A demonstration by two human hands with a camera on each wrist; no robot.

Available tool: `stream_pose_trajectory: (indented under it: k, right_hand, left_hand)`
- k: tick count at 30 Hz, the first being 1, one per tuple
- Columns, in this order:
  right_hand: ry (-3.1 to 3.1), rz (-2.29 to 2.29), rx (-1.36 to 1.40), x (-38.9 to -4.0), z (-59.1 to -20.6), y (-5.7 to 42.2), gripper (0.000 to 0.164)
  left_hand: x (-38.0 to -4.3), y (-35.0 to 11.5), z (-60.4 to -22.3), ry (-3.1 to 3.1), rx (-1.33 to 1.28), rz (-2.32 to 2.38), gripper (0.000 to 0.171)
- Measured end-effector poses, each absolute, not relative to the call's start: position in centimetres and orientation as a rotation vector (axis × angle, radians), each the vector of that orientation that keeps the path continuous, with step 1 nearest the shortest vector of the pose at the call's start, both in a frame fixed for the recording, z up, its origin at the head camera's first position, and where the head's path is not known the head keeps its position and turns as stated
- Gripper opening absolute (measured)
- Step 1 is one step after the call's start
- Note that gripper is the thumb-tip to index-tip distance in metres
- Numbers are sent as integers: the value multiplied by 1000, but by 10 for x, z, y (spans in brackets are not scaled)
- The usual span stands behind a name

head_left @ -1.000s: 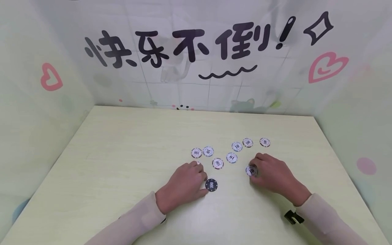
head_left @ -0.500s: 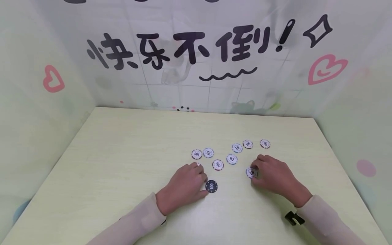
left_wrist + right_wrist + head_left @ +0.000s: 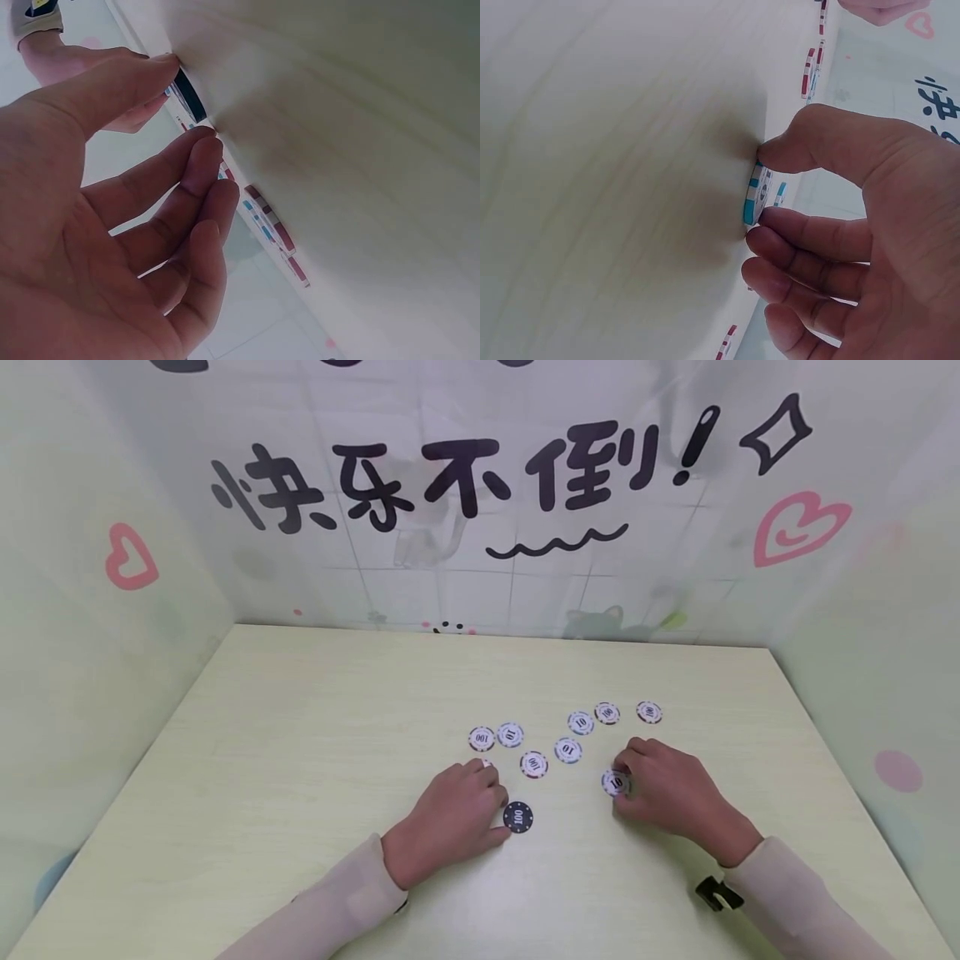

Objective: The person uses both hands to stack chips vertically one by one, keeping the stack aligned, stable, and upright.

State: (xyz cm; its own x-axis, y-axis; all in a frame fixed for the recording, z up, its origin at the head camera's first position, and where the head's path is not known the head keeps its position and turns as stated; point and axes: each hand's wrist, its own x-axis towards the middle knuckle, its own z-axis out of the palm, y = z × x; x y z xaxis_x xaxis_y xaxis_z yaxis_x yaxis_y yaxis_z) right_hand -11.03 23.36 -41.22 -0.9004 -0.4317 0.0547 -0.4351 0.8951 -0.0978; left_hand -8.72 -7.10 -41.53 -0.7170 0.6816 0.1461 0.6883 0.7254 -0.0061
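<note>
My left hand (image 3: 453, 814) rests on the table with its thumb and index finger at opposite edges of a black poker chip (image 3: 518, 817) marked 100. The left wrist view shows that black rim (image 3: 190, 95) lying between thumb and index fingertips, the other fingers loosely curled. Past the left fingertips a bit of a white chip (image 3: 487, 762) peeks out, mostly hidden. To the right, my right hand (image 3: 663, 785) pinches a white poker chip (image 3: 615, 782) marked 10 by its edges. Its blue-and-white rim (image 3: 754, 196) shows low at the tabletop in the right wrist view.
Several white chips lie flat beyond the hands: a 100 chip (image 3: 482, 738) and a 10 chip (image 3: 510, 734) at left, a 100 chip (image 3: 534, 764) between the hands, and another 100 chip (image 3: 648, 712) at right. Printed curtains enclose the pale table (image 3: 300, 727).
The view has tilted slightly, shifting everything a little downward in the picture. Both hands and all the chips keep their places on the table.
</note>
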Motion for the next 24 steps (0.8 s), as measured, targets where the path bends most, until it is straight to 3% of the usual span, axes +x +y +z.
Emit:
stream_pose_trajectory:
  k: [24]
  right_hand:
    - [-3013,160,709,-114,-413,224,23]
  left_hand:
    - [-87,-71,-416,-2770,-1110,-63,30]
